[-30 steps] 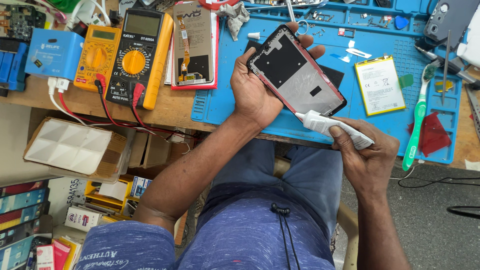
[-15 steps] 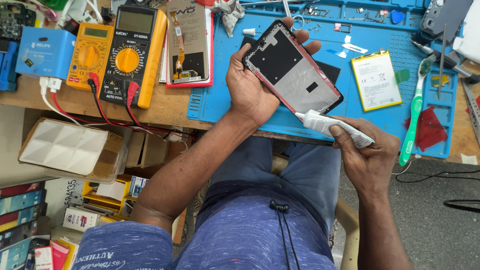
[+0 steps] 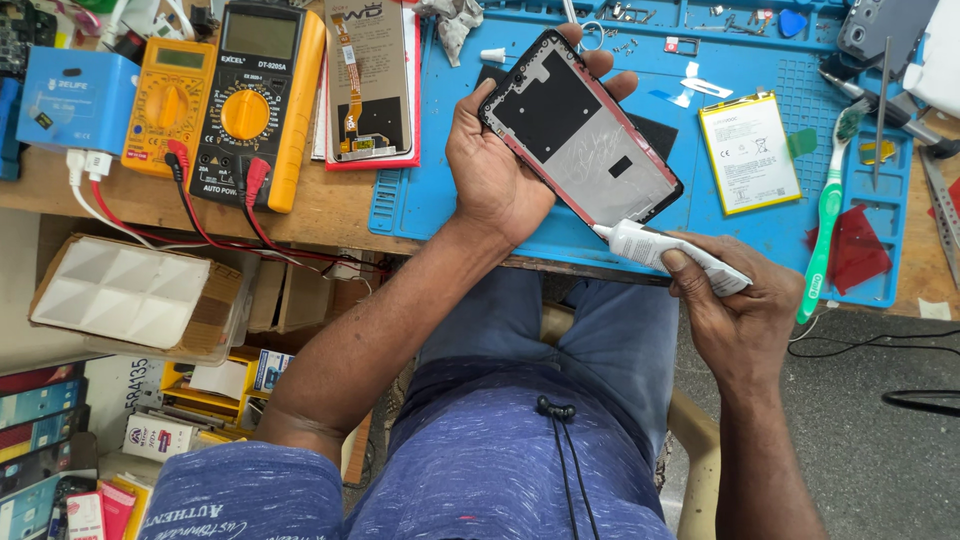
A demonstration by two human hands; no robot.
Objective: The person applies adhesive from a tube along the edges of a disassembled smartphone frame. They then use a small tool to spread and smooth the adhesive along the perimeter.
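My left hand [image 3: 497, 170] grips a phone frame [image 3: 580, 135] with a red rim and a dark and grey inner face, tilted over the blue work mat [image 3: 420, 200]. My right hand [image 3: 735, 310] holds a white glue tube [image 3: 665, 252] by its body. The tube's nozzle touches the lower edge of the phone frame. Both hands hover at the near edge of the bench, above my lap.
On the mat lie a white phone battery [image 3: 750, 152], a green toothbrush [image 3: 828, 215], red plastic pieces [image 3: 855, 250] and small screws. Two multimeters, one yellow-black [image 3: 255, 100] and one orange [image 3: 165, 105], a blue box [image 3: 70, 95] and a phone screen [image 3: 370, 80] sit left.
The view has shifted slightly. My left hand has tilted the phone frame a little; the glue tube's nozzle stays at the frame's lower edge.
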